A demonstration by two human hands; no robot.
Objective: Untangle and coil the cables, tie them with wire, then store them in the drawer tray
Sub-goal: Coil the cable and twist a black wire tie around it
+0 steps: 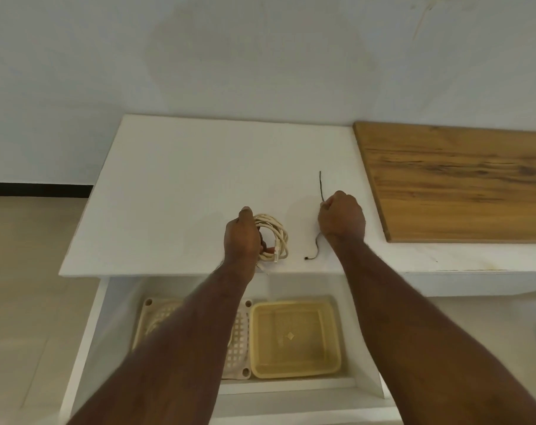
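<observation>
Left hand [241, 237] grips coiled cream cable [274, 237] near tabletop [174, 185] front edge; right hand [342, 217] fisted on thin black wire [320, 185]. Cable prob. light, springy; hold across all loops.

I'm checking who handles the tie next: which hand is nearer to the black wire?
The right hand: it grips the black wire, whose ends stick out beyond and behind the fist. The left hand is off to the left, holding the coiled cable.

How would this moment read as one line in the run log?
left hand: holds coiled white cable on white tabletop | right hand: grips black tie wire | drawer: open, yellow tray empty | tie: not yet done
</observation>
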